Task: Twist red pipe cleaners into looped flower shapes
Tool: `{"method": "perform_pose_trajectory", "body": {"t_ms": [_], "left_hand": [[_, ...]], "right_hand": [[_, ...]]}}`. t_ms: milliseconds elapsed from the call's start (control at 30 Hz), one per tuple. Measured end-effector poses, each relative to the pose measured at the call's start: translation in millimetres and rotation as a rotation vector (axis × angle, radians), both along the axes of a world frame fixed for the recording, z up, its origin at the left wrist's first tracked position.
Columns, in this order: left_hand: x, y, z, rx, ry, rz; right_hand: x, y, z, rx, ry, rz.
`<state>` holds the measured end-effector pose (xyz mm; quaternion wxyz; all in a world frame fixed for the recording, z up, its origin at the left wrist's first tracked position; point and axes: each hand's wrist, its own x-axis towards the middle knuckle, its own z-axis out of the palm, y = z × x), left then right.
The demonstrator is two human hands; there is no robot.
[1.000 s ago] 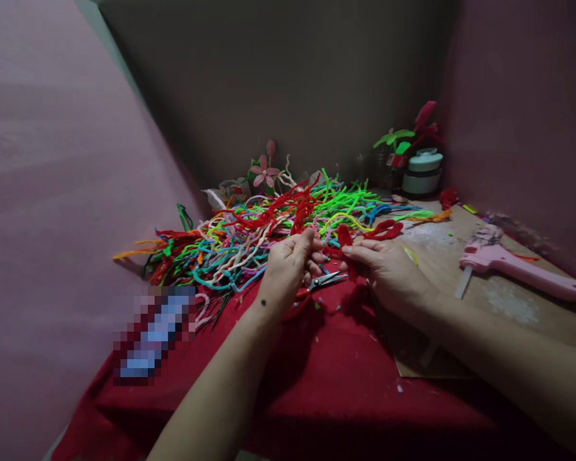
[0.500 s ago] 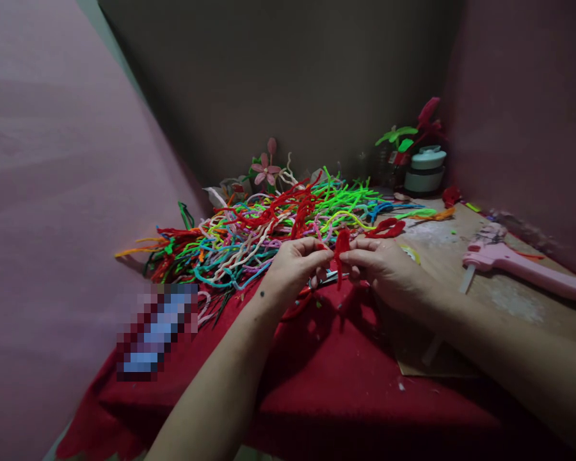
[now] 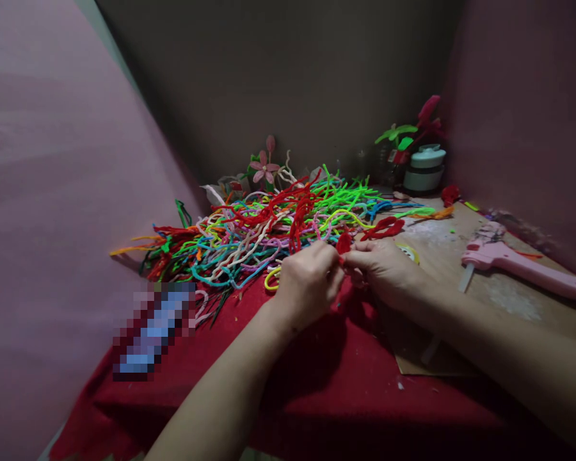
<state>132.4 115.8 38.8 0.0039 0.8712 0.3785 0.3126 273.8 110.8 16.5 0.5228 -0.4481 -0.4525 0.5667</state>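
Note:
A red pipe cleaner (image 3: 344, 242), bent into a small loop, stands up between my two hands over the table's front half. My right hand (image 3: 381, 264) pinches its base between thumb and fingers. Fingers curled and back turned up, my left hand (image 3: 310, 275) closes on the lower end, which it mostly hides. Behind the hands spreads a large heap of many-coloured pipe cleaners (image 3: 249, 237). Another looped red pipe cleaner (image 3: 383, 228) lies just beyond my right hand.
A red cloth (image 3: 211, 384) covers the table. On a brown board (image 3: 499, 333) at right rests a pink glue gun (image 3: 523, 262) with its glue stick. Behind stand a pale blue jar (image 3: 426, 168) and a pink pipe-cleaner flower (image 3: 264, 169). A blurred-out object (image 3: 156, 333) lies at left.
My left hand has rolled over, back upward, and now closes around the red pipe cleaner's lower end, which hung free before. My right hand keeps its pinch almost in place.

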Motion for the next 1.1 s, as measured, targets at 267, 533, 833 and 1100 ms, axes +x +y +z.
{"method": "perform_pose_trajectory", "body": {"t_ms": [267,533,833,1100], "left_hand": [[-2.8,7.0,6.5,-0.348,-0.208,-0.089],[-3.6,9.3,11.9,-1.051,-0.736,-0.109],[-7.6,13.7,3.8,-1.455,-0.826,-0.282],[-10.9,15.5,3.2,-1.469,-0.806,-0.302]], "right_hand": [[1.8,2.2,-1.0,0.015,0.083,0.008],[1.1,2.1,-2.7,0.103,0.07,0.019],[0.7,-5.5,9.0,0.181,-0.087,-0.028],[9.1,-4.2,17.4,0.169,-0.128,0.121]]}}
